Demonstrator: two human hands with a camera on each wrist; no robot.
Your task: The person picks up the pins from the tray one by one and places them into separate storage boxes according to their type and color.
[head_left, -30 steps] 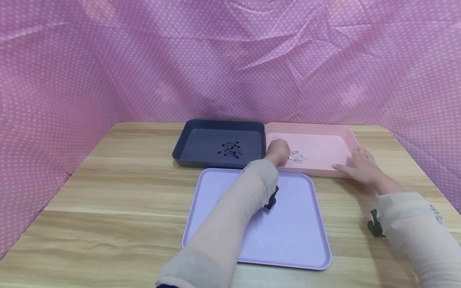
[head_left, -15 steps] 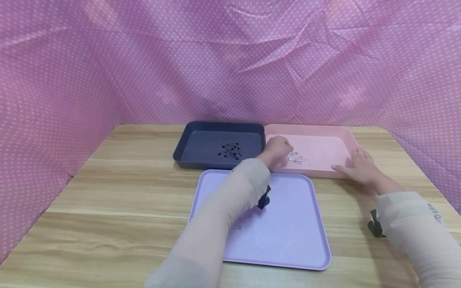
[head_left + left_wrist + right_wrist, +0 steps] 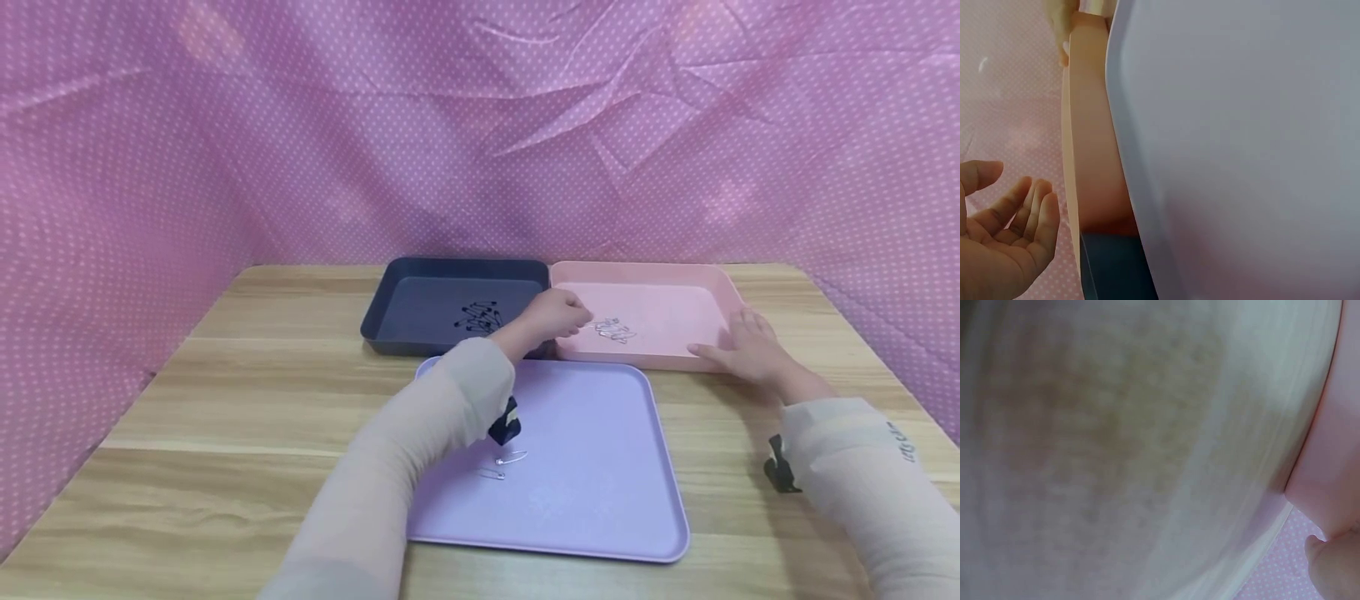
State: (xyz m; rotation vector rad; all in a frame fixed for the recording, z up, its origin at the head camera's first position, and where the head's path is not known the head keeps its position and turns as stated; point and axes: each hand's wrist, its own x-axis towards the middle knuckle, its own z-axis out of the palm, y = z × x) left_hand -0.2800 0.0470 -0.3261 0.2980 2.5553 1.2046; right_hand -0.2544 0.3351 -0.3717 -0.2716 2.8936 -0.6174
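While two silver safety pins [image 3: 504, 465] lie unsorted on lavender tray [image 3: 600, 467]: left hand [image 3: 551, 315] beyond its far edge, fingers relaxed, empty; right hand [image 3: 750, 348] flat against pink tray [image 3: 716, 283]. Silver pile [image 3: 615, 331] there, black pins [image 3: 480, 317] in dark tray [image 3: 390, 310]. Nearly done.

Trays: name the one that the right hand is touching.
The pink tray, at the back right. The right hand rests on its near right corner; the dark tray and lilac tray go untouched by it.
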